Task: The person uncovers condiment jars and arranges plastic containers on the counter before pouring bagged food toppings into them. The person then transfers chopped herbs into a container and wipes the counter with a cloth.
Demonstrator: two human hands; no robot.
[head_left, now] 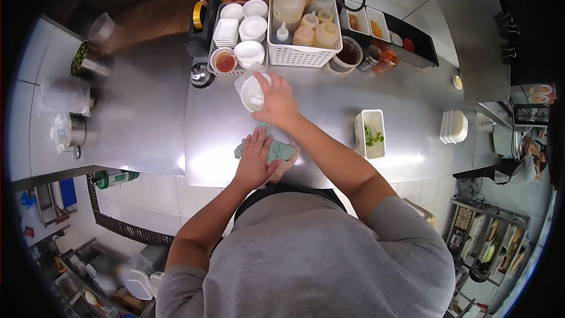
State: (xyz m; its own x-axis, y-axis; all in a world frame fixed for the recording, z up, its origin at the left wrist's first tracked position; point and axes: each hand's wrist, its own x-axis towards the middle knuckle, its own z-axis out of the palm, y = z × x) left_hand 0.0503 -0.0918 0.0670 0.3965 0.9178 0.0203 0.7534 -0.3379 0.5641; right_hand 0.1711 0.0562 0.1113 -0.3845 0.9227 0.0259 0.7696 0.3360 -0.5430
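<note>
On the steel counter, my left hand [255, 158] lies spread over a crumpled green cloth [279, 151], with a pinkish cloth end beside it near the counter's front edge. Further back, my right hand [278, 99] is wrapped over the right side of a white round container [250, 89]. Something white and a clear plastic bag show in and around its opening. The fingertips of my right hand reach the container's rim.
A white basket of squeeze bottles [305, 56] and a tray of small white dishes [253, 28] stand at the back. To the right are a white tub with green leaves [369, 148] and stacked white containers [455, 126]. A metal bell [201, 75] sits left of the dishes.
</note>
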